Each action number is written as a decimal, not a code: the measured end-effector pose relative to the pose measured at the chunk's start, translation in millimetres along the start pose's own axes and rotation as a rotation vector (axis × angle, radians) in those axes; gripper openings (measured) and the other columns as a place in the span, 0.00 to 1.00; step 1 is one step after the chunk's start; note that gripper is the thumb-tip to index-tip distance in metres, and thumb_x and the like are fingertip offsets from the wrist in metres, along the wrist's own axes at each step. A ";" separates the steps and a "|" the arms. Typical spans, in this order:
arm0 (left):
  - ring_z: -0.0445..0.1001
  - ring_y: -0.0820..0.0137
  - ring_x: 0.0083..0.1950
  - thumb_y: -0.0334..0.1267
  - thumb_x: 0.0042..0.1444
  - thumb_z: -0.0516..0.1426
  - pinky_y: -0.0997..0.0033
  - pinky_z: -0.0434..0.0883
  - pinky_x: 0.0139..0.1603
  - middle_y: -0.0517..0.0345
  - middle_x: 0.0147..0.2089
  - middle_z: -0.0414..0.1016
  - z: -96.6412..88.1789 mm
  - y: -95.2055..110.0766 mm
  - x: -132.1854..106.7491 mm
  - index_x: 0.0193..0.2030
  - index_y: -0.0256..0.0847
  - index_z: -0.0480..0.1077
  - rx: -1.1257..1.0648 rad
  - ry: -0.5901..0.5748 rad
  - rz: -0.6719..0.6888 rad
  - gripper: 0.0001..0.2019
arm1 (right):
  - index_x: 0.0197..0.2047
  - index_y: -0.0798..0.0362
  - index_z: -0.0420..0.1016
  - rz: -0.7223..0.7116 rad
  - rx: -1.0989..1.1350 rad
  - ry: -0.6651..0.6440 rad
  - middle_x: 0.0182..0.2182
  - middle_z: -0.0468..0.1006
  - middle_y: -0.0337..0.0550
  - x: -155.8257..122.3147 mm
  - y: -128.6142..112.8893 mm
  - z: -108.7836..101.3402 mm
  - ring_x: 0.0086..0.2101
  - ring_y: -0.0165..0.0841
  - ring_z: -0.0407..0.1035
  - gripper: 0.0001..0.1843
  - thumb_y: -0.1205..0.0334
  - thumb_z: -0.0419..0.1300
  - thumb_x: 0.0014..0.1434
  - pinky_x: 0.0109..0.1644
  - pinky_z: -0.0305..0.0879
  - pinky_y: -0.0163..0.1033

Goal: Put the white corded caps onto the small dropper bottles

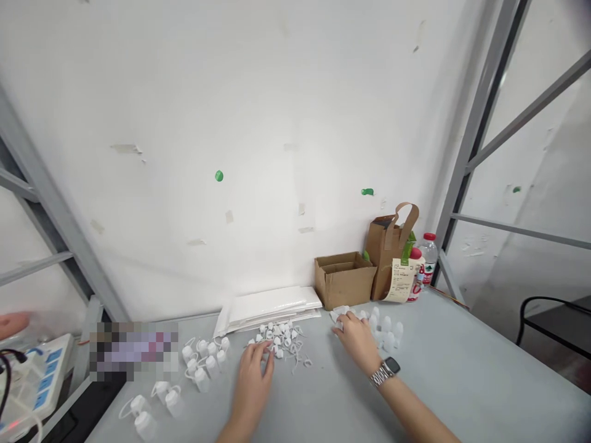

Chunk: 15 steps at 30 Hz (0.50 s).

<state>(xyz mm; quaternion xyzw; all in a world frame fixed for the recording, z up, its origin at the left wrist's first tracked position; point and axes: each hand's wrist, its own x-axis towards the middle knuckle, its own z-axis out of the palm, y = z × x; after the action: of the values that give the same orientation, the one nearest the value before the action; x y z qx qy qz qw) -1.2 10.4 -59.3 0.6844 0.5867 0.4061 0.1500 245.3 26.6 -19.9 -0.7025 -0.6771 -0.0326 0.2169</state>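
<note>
Starting at the left edge, a white device with blue panels (46,376) sits beside the grey desk (318,406), with dark cables lying over it. A black strip (104,403) runs along the near left edge, below a patch that is blurred into squares.

On the left part of the desk stand the capped bottles (201,380), small and white, in loose rows slanting toward the near edge; thin white loops curve out from several of the caps.

Next comes the left hand (253,376), its thumb and fingers close together at the near left edge of a pile of white caps (277,340). Whether it grips one of them I cannot tell. Pale curled tails spread from the pile toward the right, and flat white packages (272,301) lie stacked behind it, near the wall (277,123).

Farther right, an open cardboard box (348,289) stands behind the right hand (356,335), whose fingers curl down at the left end of a group of translucent bottles (388,339); its grip is hidden from view. A watch (385,371) circles that wrist.

Beyond the group are a brown paper bag (381,261) with a printed slip (399,281), a red-topped white container (417,277) and a clear bottle (429,255) with a red cap.
</note>
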 end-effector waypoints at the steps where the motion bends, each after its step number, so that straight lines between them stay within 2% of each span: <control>1: 0.72 0.64 0.42 0.43 0.57 0.49 0.58 0.70 0.46 0.55 0.39 0.71 0.9 1.0 -0.7 0.41 0.44 0.71 -0.005 -0.021 0.019 0.12 | 0.32 0.55 0.76 -0.004 0.008 0.002 0.34 0.78 0.51 1.0 -2.8 1.0 0.36 0.41 0.72 0.04 0.69 0.59 0.54 0.39 0.54 0.41; 4: 0.71 0.65 0.41 0.43 0.57 0.50 0.61 0.69 0.45 0.56 0.37 0.71 6.8 6.6 -1.2 0.39 0.44 0.71 0.021 -0.076 0.095 0.11 | 0.30 0.53 0.75 -0.032 0.037 0.003 0.32 0.78 0.47 2.0 -12.9 1.0 0.34 0.39 0.71 0.05 0.67 0.59 0.56 0.38 0.54 0.40; 8: 0.70 0.62 0.43 0.40 0.57 0.51 0.59 0.68 0.45 0.54 0.37 0.72 18.9 19.6 3.9 0.39 0.42 0.72 0.204 -0.045 0.157 0.10 | 0.30 0.52 0.73 -0.064 0.137 -0.030 0.30 0.77 0.42 -0.4 -32.3 1.9 0.32 0.36 0.70 0.05 0.63 0.59 0.56 0.38 0.54 0.38; 11: 0.69 0.62 0.43 0.31 0.56 0.49 0.60 0.68 0.44 0.53 0.38 0.72 26.8 27.4 8.8 0.41 0.41 0.72 0.352 -0.038 0.191 0.12 | 0.31 0.53 0.74 -0.065 0.183 -0.067 0.30 0.77 0.42 -5.1 -43.7 9.8 0.32 0.36 0.70 0.03 0.65 0.59 0.55 0.38 0.54 0.37; 15: 0.69 0.64 0.46 0.20 0.52 0.46 0.63 0.68 0.47 0.53 0.43 0.72 33.2 27.4 9.2 0.47 0.42 0.70 0.402 -0.088 0.282 0.22 | 0.37 0.54 0.74 -0.065 0.208 -0.090 0.32 0.77 0.43 -12.9 -44.7 24.3 0.33 0.36 0.71 0.07 0.69 0.57 0.54 0.38 0.56 0.37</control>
<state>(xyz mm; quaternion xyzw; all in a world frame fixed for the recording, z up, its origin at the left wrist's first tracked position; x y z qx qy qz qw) 41.6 20.6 -58.0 0.7925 0.5473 0.2682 -0.0218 195.1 22.5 -34.6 -0.6547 -0.7081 0.0623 0.2570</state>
